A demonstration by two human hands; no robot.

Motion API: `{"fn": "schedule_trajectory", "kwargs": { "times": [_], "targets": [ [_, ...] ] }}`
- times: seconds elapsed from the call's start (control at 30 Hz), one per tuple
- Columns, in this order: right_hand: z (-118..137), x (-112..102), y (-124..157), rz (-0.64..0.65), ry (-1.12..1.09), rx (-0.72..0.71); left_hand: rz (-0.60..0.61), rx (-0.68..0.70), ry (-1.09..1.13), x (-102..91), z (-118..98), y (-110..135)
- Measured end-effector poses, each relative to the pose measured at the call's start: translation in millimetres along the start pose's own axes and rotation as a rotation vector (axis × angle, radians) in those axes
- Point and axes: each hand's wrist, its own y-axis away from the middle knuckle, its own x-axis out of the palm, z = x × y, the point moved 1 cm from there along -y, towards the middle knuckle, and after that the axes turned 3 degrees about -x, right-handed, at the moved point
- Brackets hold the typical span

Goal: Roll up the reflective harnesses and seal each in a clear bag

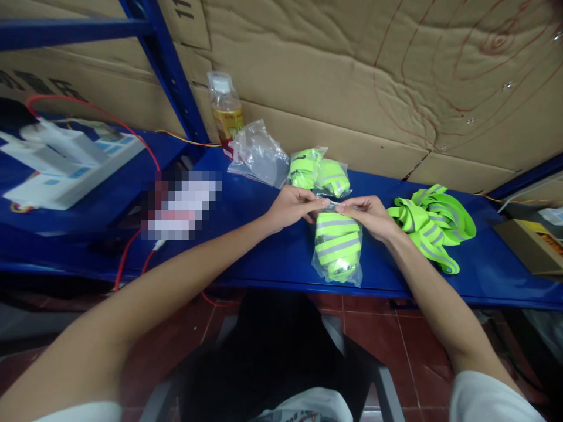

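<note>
A clear plastic bag (338, 246) holding a folded neon-green reflective vest lies on the blue shelf (272, 258) in front of me. My left hand (292, 206) pinches the bag's top edge from the left. My right hand (367, 215) pinches the same edge from the right, fingertips nearly meeting. Just behind my hands lies another bagged green vest (319, 174). To the right sits a loose pile of green reflective vests (433, 225).
Empty clear bags (258, 153) and a bottle of yellow liquid (226, 110) stand at the back against the cardboard wall (352, 76). White boxes (65, 161) and a red cable (132, 246) lie left. A cardboard box (530, 246) sits far right.
</note>
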Motion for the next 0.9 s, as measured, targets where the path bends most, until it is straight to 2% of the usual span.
{"fn": "schedule_trajectory", "kwargs": {
  "times": [0.23,0.67,0.9],
  "targets": [
    [-4.2,1.3,-2.2,-0.061,-0.054,-0.007,-0.056,-0.089,0.121,-3.0,-1.6,-3.7],
    [-7.1,0.3,-1.2,-0.044,-0.025,-0.063,-0.088,-0.046,0.118,-2.8,-3.8,-2.9],
    [0.2,0.5,0.4,-0.028,0.038,-0.171,-0.070,-0.029,0.106,-0.1,-4.2,-0.1]
  ]
}}
